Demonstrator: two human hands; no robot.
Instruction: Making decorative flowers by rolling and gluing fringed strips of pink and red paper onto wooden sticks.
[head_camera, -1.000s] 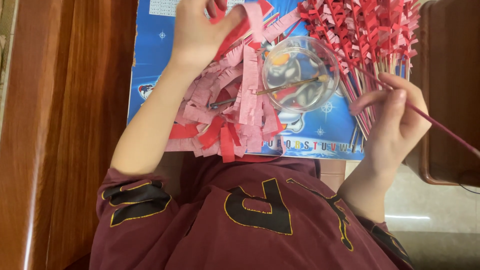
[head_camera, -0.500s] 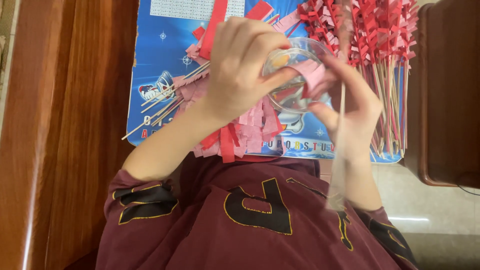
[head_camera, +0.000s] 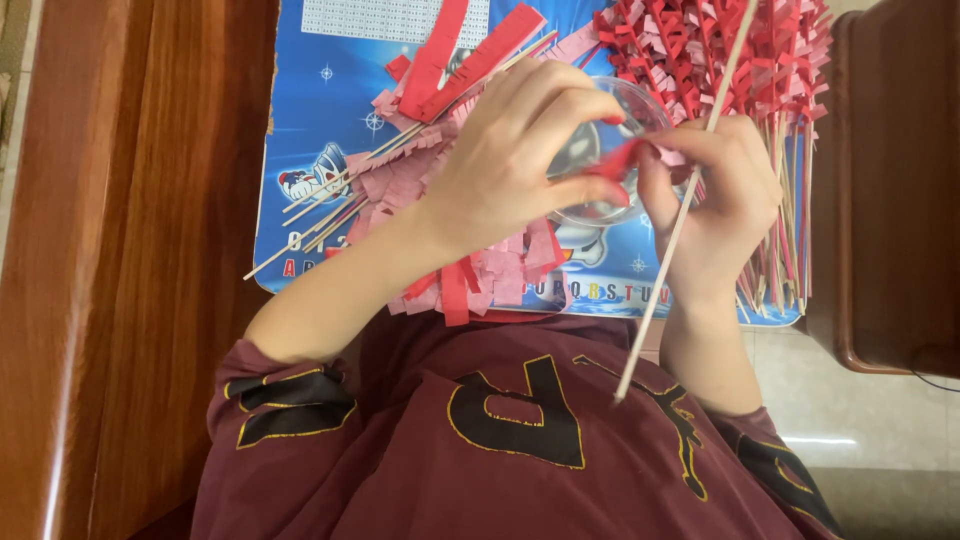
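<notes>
Since half a second ago, both hands rose to 12 o'clock: left hand (head_camera: 510, 150) pinches a red paper strip (head_camera: 617, 160) over the clear round plastic dish (head_camera: 610, 150), contents hidden; right hand (head_camera: 715, 195) grips a thin wooden skewer (head_camera: 672, 235).

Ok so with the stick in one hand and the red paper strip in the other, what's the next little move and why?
Probably press the end of the red paper strip against the stick and begin rolling. The left hand pinches the strip right beside the stick, which the right hand holds slanted above the clear bowl. Whether strip and stick already touch is hard to tell.
</notes>
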